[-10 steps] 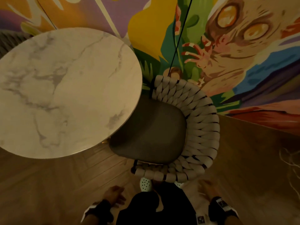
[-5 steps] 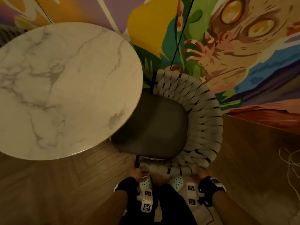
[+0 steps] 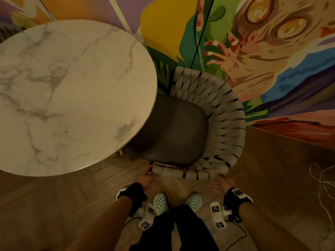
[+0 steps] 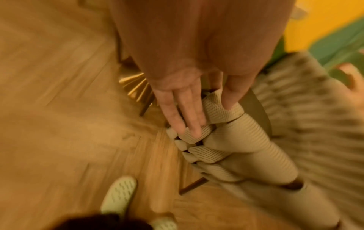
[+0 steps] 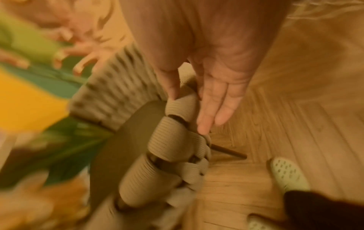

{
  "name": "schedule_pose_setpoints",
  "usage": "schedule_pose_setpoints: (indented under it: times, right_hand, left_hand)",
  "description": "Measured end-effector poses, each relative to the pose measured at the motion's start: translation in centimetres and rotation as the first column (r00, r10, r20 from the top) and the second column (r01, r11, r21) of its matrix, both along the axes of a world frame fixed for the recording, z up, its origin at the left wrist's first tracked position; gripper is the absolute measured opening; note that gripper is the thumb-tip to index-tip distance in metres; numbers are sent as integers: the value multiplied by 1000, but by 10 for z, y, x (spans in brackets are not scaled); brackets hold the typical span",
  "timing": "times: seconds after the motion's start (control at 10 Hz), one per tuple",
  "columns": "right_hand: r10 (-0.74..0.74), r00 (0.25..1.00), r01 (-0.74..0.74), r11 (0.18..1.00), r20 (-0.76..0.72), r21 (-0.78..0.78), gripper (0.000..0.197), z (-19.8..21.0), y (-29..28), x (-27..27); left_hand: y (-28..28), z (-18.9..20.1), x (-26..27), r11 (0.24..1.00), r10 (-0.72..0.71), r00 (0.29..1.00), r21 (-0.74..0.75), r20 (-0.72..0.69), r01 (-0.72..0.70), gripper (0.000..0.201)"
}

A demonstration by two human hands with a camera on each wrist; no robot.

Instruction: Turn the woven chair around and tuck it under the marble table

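Observation:
The woven chair (image 3: 223, 124) has a beige braided back and a dark seat (image 3: 174, 131). Its seat front is under the edge of the round marble table (image 3: 72, 95), and one side of its curved rim faces me. My left hand (image 3: 146, 176) holds the near left end of that rim. In the left wrist view my left hand (image 4: 189, 112) has the thumb on top of the chair's weave (image 4: 232, 140) and straight fingers on its outer face. My right hand (image 3: 222, 182) is blurred at the rim's right end. In the right wrist view my right hand (image 5: 208, 105) keeps straight fingers beside the chair's rim (image 5: 169, 140), thumb tip touching it.
A painted mural wall (image 3: 253, 60) stands close behind the chair. A black cord (image 3: 201, 33) runs down it. Loose white cables (image 3: 324, 178) lie on the wood floor at right. The table's gold base (image 4: 135, 87) is near the chair leg. My feet (image 3: 160, 203) stand just behind the rim.
Both hands came up from beside my legs to the chair's near rim. The right hand is now blurred and looser on the rim than half a second ago.

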State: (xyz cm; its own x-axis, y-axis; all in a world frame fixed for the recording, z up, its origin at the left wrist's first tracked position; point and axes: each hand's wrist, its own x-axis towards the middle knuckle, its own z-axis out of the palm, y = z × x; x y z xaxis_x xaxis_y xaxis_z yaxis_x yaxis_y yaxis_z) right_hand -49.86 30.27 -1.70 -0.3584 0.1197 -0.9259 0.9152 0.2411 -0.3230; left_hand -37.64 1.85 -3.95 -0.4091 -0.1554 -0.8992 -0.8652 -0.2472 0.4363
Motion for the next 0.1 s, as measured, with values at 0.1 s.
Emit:
schedule_pose_setpoints:
  times: [0.1]
  right_hand:
    - [118,993,-118,991,1,61,36,-6,9,21]
  left_hand:
    - [-5,-11,15,980,-133,990,-155,-45,125,48]
